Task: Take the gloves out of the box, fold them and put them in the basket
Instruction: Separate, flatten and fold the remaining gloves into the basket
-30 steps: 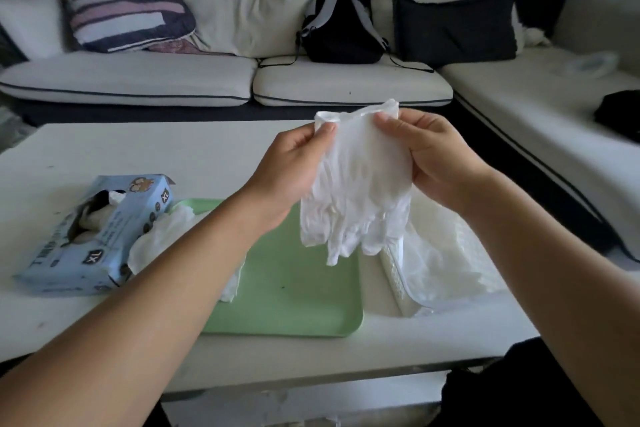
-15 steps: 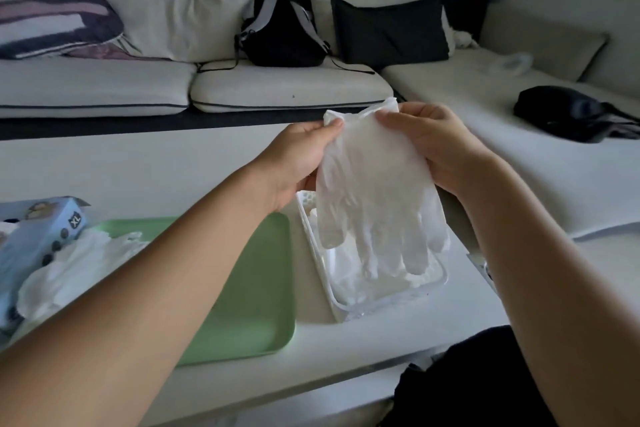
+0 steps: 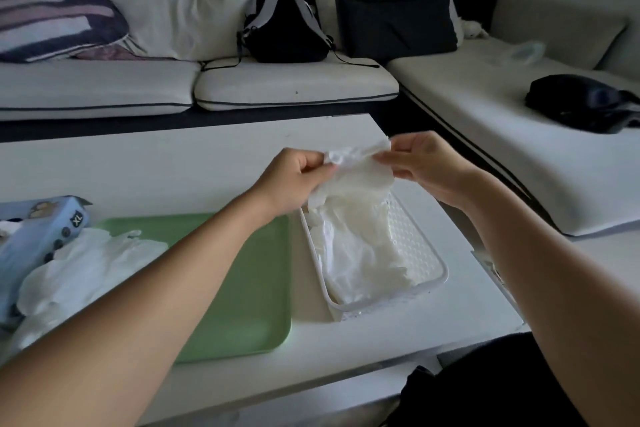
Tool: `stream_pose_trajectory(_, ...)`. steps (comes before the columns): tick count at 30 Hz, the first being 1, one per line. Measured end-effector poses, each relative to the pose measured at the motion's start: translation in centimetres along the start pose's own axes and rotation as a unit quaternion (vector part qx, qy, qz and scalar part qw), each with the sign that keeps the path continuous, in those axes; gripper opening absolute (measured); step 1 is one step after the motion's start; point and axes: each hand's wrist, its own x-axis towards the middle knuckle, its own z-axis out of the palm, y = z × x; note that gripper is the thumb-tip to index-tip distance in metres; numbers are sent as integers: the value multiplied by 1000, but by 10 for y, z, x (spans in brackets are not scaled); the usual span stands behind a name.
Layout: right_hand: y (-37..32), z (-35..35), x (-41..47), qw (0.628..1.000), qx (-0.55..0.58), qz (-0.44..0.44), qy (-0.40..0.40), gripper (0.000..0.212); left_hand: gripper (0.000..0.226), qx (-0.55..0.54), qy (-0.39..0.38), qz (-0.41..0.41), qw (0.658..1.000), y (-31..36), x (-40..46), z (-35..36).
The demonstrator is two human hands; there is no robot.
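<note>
Both the left hand (image 3: 294,180) and right hand (image 3: 422,163) pinched a white thin disposable glove (image 3: 356,177) above the white perforated plastic basket (image 3: 434,282).

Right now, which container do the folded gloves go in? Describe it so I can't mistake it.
On the white coffee table, look right of the flat green tray. The basket is a white rectangular tub with perforated walls, already holding white gloves, directly under both hands. Unlike the tray it has raised sides; unlike the blue glove box at far left, it is open-topped.
</note>
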Motion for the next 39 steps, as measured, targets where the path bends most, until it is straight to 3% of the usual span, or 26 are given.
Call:
stream_pose_trajectory(3, 19, -6, -18, 991, -117, 31, -61, 38, 32, 57, -54, 32, 996, -2, -29, 9)
stream_pose_trajectory(6, 19, -8, -39, 960, -222, 70, -155, 17, 33, 115, -111, 38, 986, -6, -52, 17)
stream_pose_trajectory(10, 14, 1, -55, 912, -318, 101, -241, 19, 6, 205, -212, 21, 955, 0, -72, 29)
stream_pose_trajectory(16, 2, 13, -60, 846, -405, 143, -317, 26, 14, 387, -321, 34, 864, 10, -78, 46)
stream_pose_trajectory(19, -6, 17, -59, 825, -422, 177, -331, 26, 26, 377, -363, -17, 852, 21, -75, 49)
stream_pose_trajectory(22, -6, 18, -49, 865, -404, 148, -257, 27, 26, 342, -333, -50, 877, 25, -61, 46)
stream_pose_trajectory(24, -2, 21, -37, 899, -401, 87, -155, 25, 20, 338, -246, -31, 908, 26, -51, 45)
stream_pose_trajectory(26, 4, 28, -27, 908, -402, 39, -111, 9, 13, 366, -163, -5, 916, 25, -41, 47)
stream_pose_trajectory(27, 8, 34, -24, 899, -420, 29, -118, 11, 13, 386, -145, -6, 911, 25, -37, 49)
stream_pose_trajectory(30, 25, 49, -17, 854, -489, 63, -166, 50, 35, 434, -161, -51, 885, 20, -32, 62)
stream_pose_trajectory(33, 43, 54, -8, 817, -547, 84, -164, 85, 43, 483, -179, -93, 852, 12, -29, 74)
stream_pose_trajectory(36, 54, 55, -4, 804, -570, 65, -157, 79, 52, 501, -203, -139, 830, 9, -27, 77)
stream_pose_trajectory(39, 54, 56, -7, 789, -586, 68, -168, 70, 42, 523, -228, -159, 806, 10, -24, 81)
